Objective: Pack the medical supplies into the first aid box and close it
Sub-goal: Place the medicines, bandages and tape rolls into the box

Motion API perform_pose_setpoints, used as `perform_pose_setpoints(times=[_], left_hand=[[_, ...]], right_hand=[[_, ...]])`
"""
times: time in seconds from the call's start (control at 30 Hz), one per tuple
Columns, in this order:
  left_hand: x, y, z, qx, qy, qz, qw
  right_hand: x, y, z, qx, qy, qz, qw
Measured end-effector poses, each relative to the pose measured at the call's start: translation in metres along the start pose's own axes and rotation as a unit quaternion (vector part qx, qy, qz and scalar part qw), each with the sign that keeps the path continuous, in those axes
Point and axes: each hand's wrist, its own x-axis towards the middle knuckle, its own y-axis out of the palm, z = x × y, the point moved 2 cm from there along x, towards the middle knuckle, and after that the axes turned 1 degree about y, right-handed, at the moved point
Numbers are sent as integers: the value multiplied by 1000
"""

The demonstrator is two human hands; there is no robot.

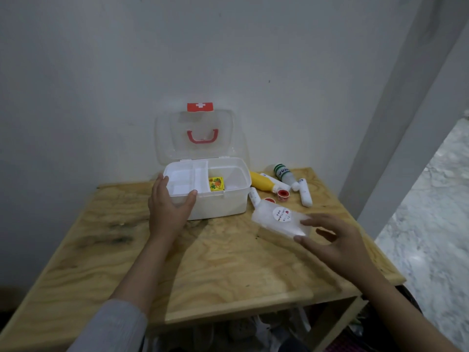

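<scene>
The white first aid box (228,201) stands open on the wooden table (215,262), its clear lid (195,133) leaning back against the wall. A white tray sits in the box's left half, and a small yellow packet (216,183) lies in the middle. My left hand (168,207) grips the box's front left corner, thumb on the rim. My right hand (332,240) hovers with spread fingers at the near end of a clear plastic case (279,221) with a round label, fingertips touching it. Right of the box lie a yellow bottle (261,184), a green-capped bottle (284,174), white rolls (305,193) and red-cored tape (281,194).
The table stands in a corner against a white wall, with a pillar (396,148) at the right and a marble floor (431,224) beyond. Bags and clutter lie under the table (266,331). Bare wood stretches along the table's front and left.
</scene>
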Motion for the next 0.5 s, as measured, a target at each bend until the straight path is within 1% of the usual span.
perform_pose_setpoints(times=[0.1,0.2,0.37,0.5], left_hand=[[-1,0,-1,-1,0,0,1000],[-1,-1,-2,-2,-1,1,1000],[-1,-1,-1,-4,-6,5,1000],[1,0,0,-6,-6,10,1000]], right_hand=[[26,-6,24,13,-43,-23,999],[66,-2,51,-58,-86,-27,994],[131,35,88,-191,-116,52,973],[156,76,97,-244,-107,130,955]])
